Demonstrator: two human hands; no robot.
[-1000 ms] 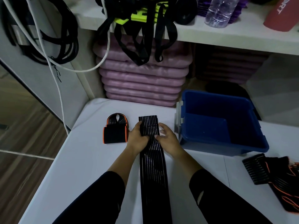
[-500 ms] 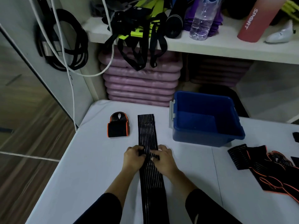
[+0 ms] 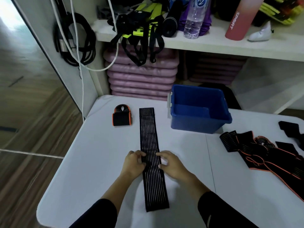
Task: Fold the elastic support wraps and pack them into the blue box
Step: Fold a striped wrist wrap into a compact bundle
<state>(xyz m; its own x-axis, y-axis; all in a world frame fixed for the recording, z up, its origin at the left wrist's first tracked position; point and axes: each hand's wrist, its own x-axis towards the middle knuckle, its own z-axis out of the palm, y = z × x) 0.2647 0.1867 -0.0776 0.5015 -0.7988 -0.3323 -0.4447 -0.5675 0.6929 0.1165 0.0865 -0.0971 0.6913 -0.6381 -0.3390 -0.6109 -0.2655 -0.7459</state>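
Back toward us along the long wrap (image 3: pixel 150 142) our hands have slid. It's flat on the table (image 3: pixel 82 162) now, left hand (image 3: pixel 134 163) & right hand (image 3: pixel 171 164) each pinching an edge at mid-length w/ curled fingers. Farther out, a folded wrap (image 3: pixel 122 118) lies left of the long wrap's far end, blue box (image 3: pixel 194 123) to the right of it, and unfolded wraps (image 3: pixel 263 153) are piled beyond that, at the table's right side.

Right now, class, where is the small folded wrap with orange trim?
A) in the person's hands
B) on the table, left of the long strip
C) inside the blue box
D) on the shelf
B: the folded wrap lies on the table, left of the strip and apart from it, while the left hand and right hand hold the strip.
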